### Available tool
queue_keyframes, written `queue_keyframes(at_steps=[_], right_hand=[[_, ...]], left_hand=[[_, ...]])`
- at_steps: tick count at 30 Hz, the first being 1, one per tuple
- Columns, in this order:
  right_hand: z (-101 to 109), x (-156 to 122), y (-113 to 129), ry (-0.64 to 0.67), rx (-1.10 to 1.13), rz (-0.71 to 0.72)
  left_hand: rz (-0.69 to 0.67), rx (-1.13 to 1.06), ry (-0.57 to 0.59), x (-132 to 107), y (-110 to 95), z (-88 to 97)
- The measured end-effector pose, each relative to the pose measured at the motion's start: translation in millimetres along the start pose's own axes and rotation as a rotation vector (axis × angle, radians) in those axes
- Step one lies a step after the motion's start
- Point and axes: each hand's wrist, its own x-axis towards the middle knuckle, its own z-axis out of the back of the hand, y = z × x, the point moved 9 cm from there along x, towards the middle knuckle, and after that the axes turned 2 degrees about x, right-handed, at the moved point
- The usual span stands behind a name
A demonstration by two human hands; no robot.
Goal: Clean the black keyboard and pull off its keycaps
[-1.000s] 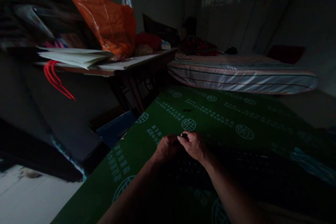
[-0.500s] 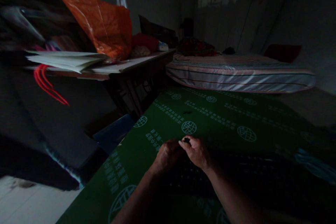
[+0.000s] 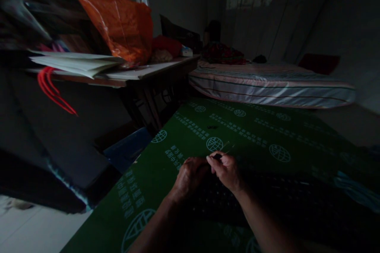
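My right hand point(image 3: 228, 168) is closed in a pinch, thumb and forefinger on a small black piece point(image 3: 217, 157). Two thin pale wires point(image 3: 228, 147) stick out beyond its fingers. Beside it, my left hand point(image 3: 191, 174) is curled, its fingertips close to the same piece; what they hold, if anything, is hidden. Under and to the right of both hands lies a long black keyboard point(image 3: 267, 184), its keys barely visible in the dim light. A small dark object point(image 3: 212, 127) rests farther out on the green tabletop point(image 3: 175, 134).
On the left, a side table point(image 3: 154, 69) bears an orange plastic bag point(image 3: 124, 27), white papers point(image 3: 77, 63) and a hanging red cord point(image 3: 53, 91). A bluish cloth point(image 3: 356, 189) lies at the right. Beyond the green surface is a bed with a striped cover point(image 3: 267, 85).
My right hand has shifted slightly right and turned, with the small black piece still pinched. The thin wires now show above its fingers. The left hand has barely moved.
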Motion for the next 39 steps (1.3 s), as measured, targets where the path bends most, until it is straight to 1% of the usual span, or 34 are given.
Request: queue_keyframes(at_steps=[3,7,10,11,14,17,19,22,24,27,32,35,39], right_hand=[[-1,-1,1,0.014,0.006,-0.006],[-6,-2,3,0.05,-0.006,0.008],[-6,-1,3,0.047,0.023,0.02],[-5,0,2,0.036,0.045,0.015],[3,2,-2,-0.036,0.134,-0.003],[14,5,0,-0.135,0.199,0.016],[19,5,5,-0.179,0.22,0.033],[22,5,12,-0.193,0.235,0.032],[23,4,14,-0.191,0.24,0.016],[28,5,17,-0.203,0.255,0.001],[43,8,20,-0.231,0.235,0.014],[45,10,17,-0.207,0.2,0.005],[40,11,4,-0.174,0.176,-0.038]], left_hand=[[0.035,-0.042,-0.011,-1,1,3.8],[0.158,-0.219,-0.002,-2,9,6.6],[0.201,-0.349,0.02,-4,12,5.8],[0.214,-0.384,0.01,-4,13,6.6],[0.296,-0.455,-0.075,-7,24,11.7],[0.392,-0.506,-0.173,-11,36,16.2],[0.439,-0.58,-0.204,-13,41,15.4],[0.502,-0.712,-0.231,-16,46,11.9],[0.51,-0.756,-0.259,-17,48,12.3],[0.487,-0.737,-0.303,-16,50,16.8],[0.466,-0.694,-0.318,-16,52,20.6],[0.457,-0.69,-0.311,-16,51,20.3],[0.453,-0.657,-0.308,-16,53,19.8]])
